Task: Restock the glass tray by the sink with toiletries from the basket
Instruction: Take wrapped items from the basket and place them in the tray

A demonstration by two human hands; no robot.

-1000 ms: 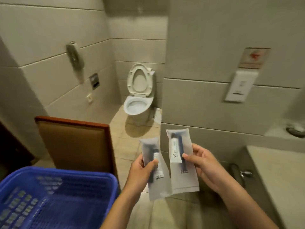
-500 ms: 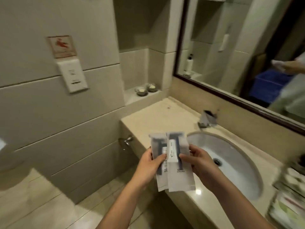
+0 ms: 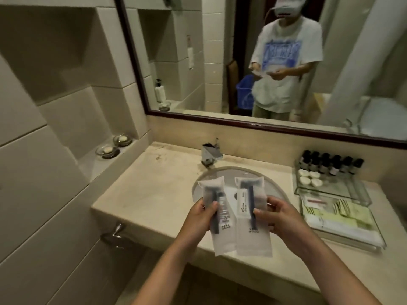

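My left hand (image 3: 201, 216) pinches a frosted razor packet (image 3: 217, 225), and my right hand (image 3: 277, 219) pinches a second razor packet (image 3: 253, 230). Both packets stand upright side by side over the front of the sink (image 3: 273, 190). The glass tray (image 3: 343, 239) lies on the counter to the right of the sink, holding green and white sachets. Behind it a second glass tray (image 3: 361, 194) holds a row of dark small bottles (image 3: 330, 165) and white round caps. The blue basket (image 3: 244, 93) shows only as a reflection in the mirror.
A chrome tap (image 3: 210, 154) stands behind the sink. Two glass soap dishes (image 3: 114, 146) sit on the ledge at the left. The mirror (image 3: 220, 62) shows a person in a white shirt. The beige counter (image 3: 154, 190) stretches left of the sink.
The view has swung right from the toilet and basket to the sink counter. Both hands kept their packets and now hold them a little apart over the sink; the glass trays came into view.
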